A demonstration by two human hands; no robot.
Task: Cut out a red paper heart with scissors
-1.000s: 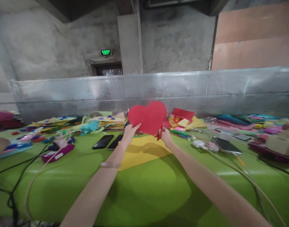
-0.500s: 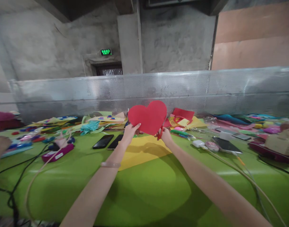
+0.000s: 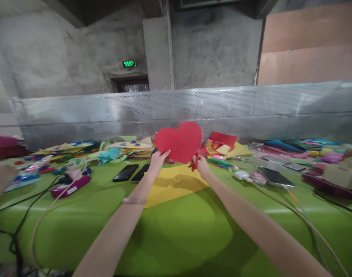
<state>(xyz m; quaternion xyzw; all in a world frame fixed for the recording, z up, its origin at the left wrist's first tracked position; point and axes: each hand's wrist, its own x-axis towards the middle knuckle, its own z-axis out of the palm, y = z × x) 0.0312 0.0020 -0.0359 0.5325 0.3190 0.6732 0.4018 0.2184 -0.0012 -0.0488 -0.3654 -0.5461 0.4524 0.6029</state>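
Note:
A red paper heart (image 3: 178, 141) is held up above the green table (image 3: 176, 231), in front of a perforated metal barrier. My left hand (image 3: 158, 161) pinches the heart's lower left edge between thumb and fingers. My right hand (image 3: 201, 165) is closed around red-handled scissors (image 3: 195, 161), whose blades run up along the heart's right side. A yellow sheet (image 3: 171, 182) lies flat on the table just below both hands.
Two dark phones (image 3: 125, 172) lie left of the yellow sheet. Coloured paper scraps (image 3: 130, 146) pile up along the back. A white earbud case (image 3: 241, 176), a tablet (image 3: 275, 177) and cables lie at right. A magenta object (image 3: 70, 187) and black cords sit at left.
The heart and both hands have shifted very slightly up and to the left. Another person's hand at the left edge has blurred with motion.

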